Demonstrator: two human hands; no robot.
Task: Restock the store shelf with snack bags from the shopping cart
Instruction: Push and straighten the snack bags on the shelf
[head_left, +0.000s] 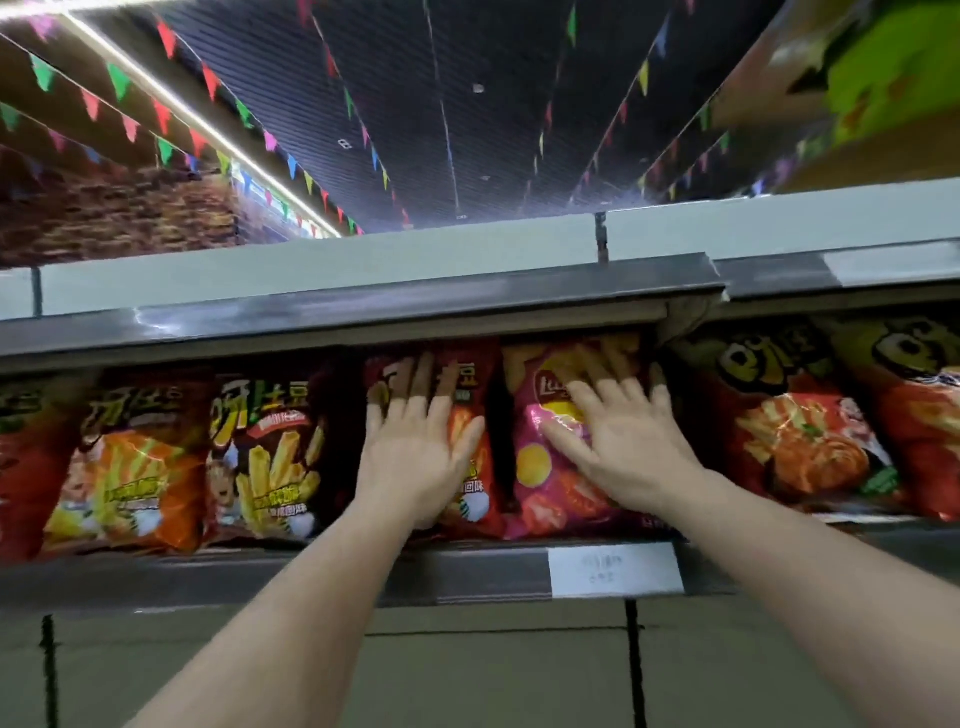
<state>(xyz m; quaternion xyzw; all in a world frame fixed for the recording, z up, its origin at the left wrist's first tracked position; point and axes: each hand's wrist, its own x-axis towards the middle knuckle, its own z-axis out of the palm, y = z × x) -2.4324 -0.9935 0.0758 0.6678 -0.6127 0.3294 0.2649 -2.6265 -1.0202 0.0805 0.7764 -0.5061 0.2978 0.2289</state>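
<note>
Left hand (415, 441) flat on red bag (470, 467), right hand (618, 447) flat on pink bag (545, 467), seemingly pressing

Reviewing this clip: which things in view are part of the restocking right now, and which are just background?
In use:
- left hand, flat on the red fry-stick snack bag
- right hand, flat on the pink potato-chip bag
- grey metal shelf holding both bags

Background:
- orange fry-stick bag
- dark brown fry-stick bag
- white price label
- coloured ceiling pennants
</note>
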